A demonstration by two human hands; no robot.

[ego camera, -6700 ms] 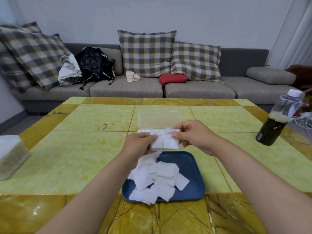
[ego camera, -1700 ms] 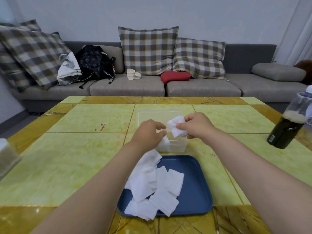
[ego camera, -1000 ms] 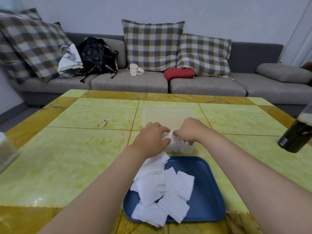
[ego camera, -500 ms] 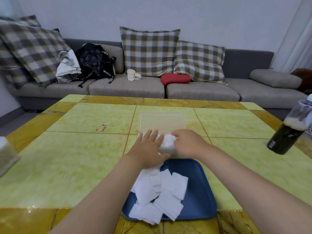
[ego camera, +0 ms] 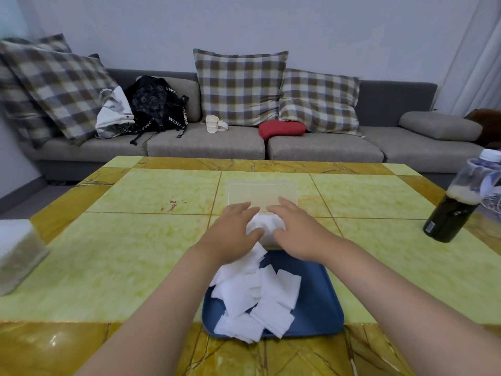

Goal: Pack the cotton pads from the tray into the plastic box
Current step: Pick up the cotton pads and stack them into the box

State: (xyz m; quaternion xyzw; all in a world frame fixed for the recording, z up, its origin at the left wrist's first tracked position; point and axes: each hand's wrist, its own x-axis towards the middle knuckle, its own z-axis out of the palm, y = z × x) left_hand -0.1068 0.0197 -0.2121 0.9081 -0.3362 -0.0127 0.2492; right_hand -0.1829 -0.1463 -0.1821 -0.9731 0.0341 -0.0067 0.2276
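Observation:
A blue tray (ego camera: 320, 308) lies at the table's near edge with a loose heap of white cotton pads (ego camera: 252, 297) on its left half. Just beyond it stands the clear plastic box (ego camera: 269, 238), mostly hidden by my hands, with white pads (ego camera: 264, 225) showing inside it. Its clear lid (ego camera: 261, 195) stands open behind. My left hand (ego camera: 233, 234) and my right hand (ego camera: 295, 232) lie over the box from either side, fingers stretched forward, flanking the pads in it.
A dark bottle with a white cap (ego camera: 458, 202) stands at the table's right edge. A pale box (ego camera: 16, 256) sits at the left edge. Behind the yellow tiled table (ego camera: 135, 240) runs a grey sofa (ego camera: 206, 145) with checked cushions and bags.
My right hand has set the pads it held into the box. Both hands have since opened flat, fingers extended forward over the box.

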